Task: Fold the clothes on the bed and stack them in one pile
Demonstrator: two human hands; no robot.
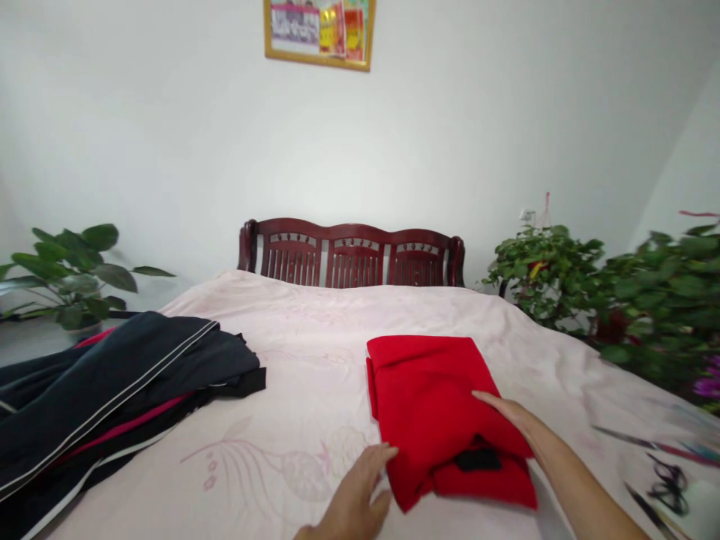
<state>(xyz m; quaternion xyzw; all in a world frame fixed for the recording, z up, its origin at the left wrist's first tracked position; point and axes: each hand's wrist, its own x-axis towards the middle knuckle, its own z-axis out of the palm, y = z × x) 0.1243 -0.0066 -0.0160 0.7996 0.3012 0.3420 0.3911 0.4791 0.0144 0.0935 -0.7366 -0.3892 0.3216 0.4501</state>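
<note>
On the bed [307,409], the left hand [357,491], thumb and fingers apart, touches the folded, rumpled cloth [430,394]; the right hand [513,417] rests on it (I can't tell its finger spread).

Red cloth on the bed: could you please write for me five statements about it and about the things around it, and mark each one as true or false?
1. The red cloth lies on the bed. True.
2. The right hand is away from the red cloth. False: it touches the cloth's right side.
3. The dark clothes lie right of the red cloth. False: they lie left of it.
4. The left hand is at the near left edge of the red cloth. True.
5. The frame hangs on the wall, its top cut off by the view. True.
</note>
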